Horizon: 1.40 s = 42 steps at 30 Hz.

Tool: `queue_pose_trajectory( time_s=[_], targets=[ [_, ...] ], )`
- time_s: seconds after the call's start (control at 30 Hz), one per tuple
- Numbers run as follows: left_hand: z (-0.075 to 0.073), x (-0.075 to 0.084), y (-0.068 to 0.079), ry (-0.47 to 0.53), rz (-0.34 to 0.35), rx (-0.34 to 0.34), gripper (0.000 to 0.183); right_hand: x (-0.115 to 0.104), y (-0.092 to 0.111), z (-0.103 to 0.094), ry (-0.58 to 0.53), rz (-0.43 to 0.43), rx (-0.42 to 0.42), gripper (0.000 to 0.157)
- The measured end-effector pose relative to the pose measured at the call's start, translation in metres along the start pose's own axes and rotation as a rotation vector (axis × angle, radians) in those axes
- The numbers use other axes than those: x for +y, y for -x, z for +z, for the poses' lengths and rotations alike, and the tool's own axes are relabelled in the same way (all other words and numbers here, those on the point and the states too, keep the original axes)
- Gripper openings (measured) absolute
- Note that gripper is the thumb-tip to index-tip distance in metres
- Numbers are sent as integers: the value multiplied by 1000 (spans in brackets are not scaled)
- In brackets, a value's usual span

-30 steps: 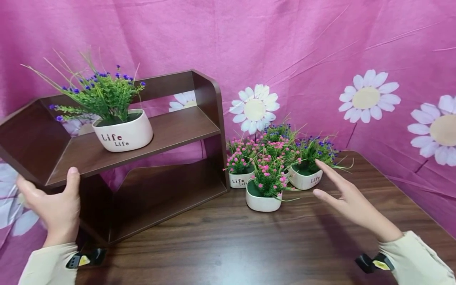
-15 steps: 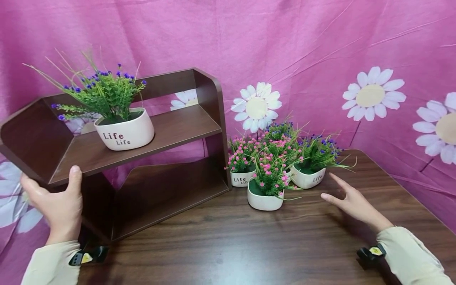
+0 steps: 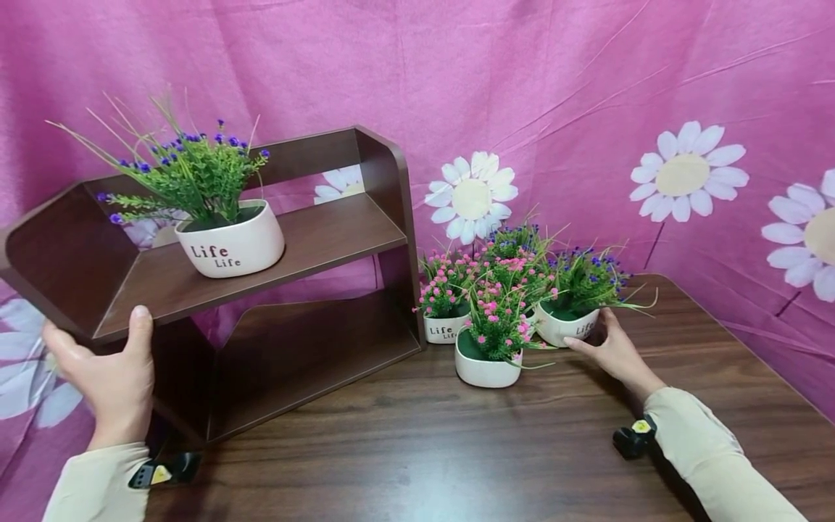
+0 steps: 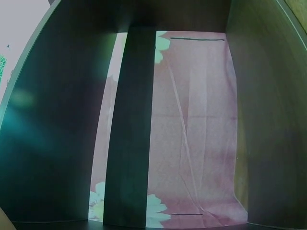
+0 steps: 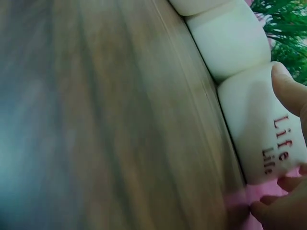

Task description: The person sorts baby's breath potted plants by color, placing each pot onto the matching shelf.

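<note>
My left hand (image 3: 111, 388) grips the dark brown two-tier shelf (image 3: 333, 230) at its near left corner, thumb over the front edge of the upper board. On that board stands a white oval pot (image 3: 238, 243) of purple flowers, marked "Life". At the right, my right hand (image 3: 616, 355) holds another white pot (image 3: 559, 330) with purple flowers between thumb and fingers. This pot stands on the table at the right of a cluster. The right wrist view shows the thumb (image 5: 287, 88) against one side of it, fingertips at the opposite side. Left fingers are mostly hidden behind the shelf.
A pink-flowered pot (image 3: 488, 366) stands at the front of the cluster, another pink-flowered pot (image 3: 446, 328) beside the shelf's right wall. More flowers crowd behind them. A pink cloth (image 3: 561, 87) with daisies hangs behind the wooden table (image 3: 417, 449).
My right hand has come down and leftward from open air beside the right pot, and now its thumb and fingers are around that pot. The left hand keeps its hold on the shelf.
</note>
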<state>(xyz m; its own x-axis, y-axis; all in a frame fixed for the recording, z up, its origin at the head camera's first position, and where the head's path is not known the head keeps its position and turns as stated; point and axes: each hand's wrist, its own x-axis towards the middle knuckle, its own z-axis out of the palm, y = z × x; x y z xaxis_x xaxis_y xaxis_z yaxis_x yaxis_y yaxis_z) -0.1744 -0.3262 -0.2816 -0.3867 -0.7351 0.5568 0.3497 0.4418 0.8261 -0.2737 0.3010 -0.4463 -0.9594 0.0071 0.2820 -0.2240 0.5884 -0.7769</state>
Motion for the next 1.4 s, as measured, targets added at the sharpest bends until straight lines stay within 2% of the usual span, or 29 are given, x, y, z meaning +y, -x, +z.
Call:
queue_pose_trajectory(
  time_s=[0.13, 0.27, 0.4, 0.57, 0.8, 1.4],
  targets=[
    [0, 4, 2, 9, 14, 3, 69, -3, -7, 8, -20, 53, 38, 98],
    [0, 9, 4, 23, 33, 0, 67, -4, -13, 15, -31, 60, 87, 94],
    [0, 5, 2, 12, 34, 3, 67, -3, -18, 21, -63, 35, 136, 94],
    [0, -2, -2, 0, 35, -2, 68, -3, -20, 25, -60, 62, 176, 91],
    [-1, -3, -3, 14, 39, 5, 68, -5, -19, 25, -35, 117, 190, 94],
    [-1, 6, 4, -29, 16, 10, 67, -12, -11, 17, -22, 155, 190, 101]
  ],
)
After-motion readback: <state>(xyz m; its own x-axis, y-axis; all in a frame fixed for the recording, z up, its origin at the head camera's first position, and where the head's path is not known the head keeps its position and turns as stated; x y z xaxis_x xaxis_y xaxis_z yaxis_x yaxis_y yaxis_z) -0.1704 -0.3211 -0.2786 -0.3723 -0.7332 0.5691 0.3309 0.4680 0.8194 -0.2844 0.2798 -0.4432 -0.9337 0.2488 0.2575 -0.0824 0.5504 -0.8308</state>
